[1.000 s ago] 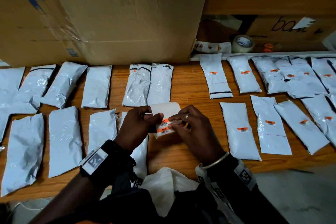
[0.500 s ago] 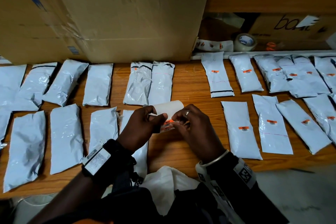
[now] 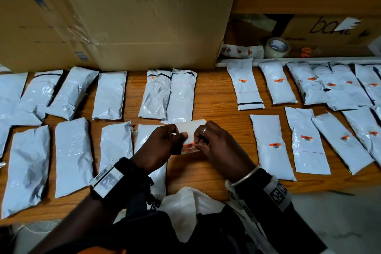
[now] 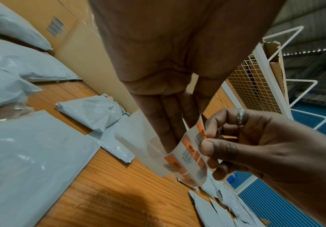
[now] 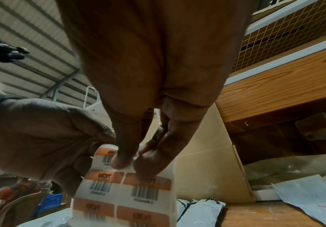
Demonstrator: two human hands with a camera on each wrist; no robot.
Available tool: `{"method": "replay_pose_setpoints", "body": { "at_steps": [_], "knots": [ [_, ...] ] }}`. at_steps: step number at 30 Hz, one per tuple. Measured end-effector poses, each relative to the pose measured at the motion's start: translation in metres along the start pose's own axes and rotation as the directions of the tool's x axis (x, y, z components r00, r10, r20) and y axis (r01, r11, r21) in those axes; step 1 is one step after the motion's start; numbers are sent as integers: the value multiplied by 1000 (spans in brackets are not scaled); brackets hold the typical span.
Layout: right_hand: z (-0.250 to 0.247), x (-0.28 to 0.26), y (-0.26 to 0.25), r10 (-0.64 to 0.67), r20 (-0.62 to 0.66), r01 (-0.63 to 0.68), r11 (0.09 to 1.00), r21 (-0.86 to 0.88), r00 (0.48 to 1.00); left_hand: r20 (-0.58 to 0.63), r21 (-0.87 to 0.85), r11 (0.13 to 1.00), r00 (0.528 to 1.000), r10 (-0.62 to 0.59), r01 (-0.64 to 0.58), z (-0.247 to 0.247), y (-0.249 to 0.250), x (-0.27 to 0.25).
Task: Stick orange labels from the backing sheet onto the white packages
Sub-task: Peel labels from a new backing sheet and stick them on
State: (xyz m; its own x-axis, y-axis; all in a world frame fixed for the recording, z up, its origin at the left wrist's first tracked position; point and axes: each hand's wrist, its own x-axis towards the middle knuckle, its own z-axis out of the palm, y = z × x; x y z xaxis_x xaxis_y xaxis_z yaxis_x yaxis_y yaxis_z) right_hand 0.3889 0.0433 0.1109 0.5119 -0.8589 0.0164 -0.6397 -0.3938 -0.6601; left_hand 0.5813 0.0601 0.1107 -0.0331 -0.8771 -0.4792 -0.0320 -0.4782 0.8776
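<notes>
My left hand (image 3: 165, 142) holds a curled white backing sheet (image 3: 190, 130) above the middle of the wooden table (image 3: 214, 101). The sheet (image 5: 127, 198) carries several orange barcode labels (image 5: 147, 187). With thumb and forefinger, my right hand (image 3: 208, 144) pinches the edge of one orange label (image 4: 201, 132) on the sheet (image 4: 142, 145). White packages (image 3: 72, 159) without labels lie in two rows on the left. The packages (image 3: 272, 146) on the right each bear an orange label (image 3: 275, 145).
A large open cardboard box (image 3: 134, 18) stands along the back of the table. A roll of clear tape (image 3: 277, 47) and a used label sheet (image 3: 241, 50) lie on a low shelf at the back right. White cloth (image 3: 185, 208) lies at the near edge.
Both hands stay together over the sheet. The sheet has curled further, and fewer of its orange labels show from above. My right fingers have closed tighter on a label's edge.
</notes>
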Motion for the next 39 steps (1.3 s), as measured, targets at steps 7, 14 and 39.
{"method": "replay_pose_setpoints", "body": {
  "at_steps": [7,14,39],
  "knots": [
    [1,0,1,-16,12,16,1000,24,1000,27,-22,1000,999,-21,21,-2,-3,0],
    [4,-2,-1,-21,-30,21,1000,16,999,-28,-8,1000,1000,-9,8,-3,0,2],
    [3,-4,-3,-8,-66,12,998,55,998,1,-6,1000,1000,23,-23,-3,1,-2]
  ]
}}
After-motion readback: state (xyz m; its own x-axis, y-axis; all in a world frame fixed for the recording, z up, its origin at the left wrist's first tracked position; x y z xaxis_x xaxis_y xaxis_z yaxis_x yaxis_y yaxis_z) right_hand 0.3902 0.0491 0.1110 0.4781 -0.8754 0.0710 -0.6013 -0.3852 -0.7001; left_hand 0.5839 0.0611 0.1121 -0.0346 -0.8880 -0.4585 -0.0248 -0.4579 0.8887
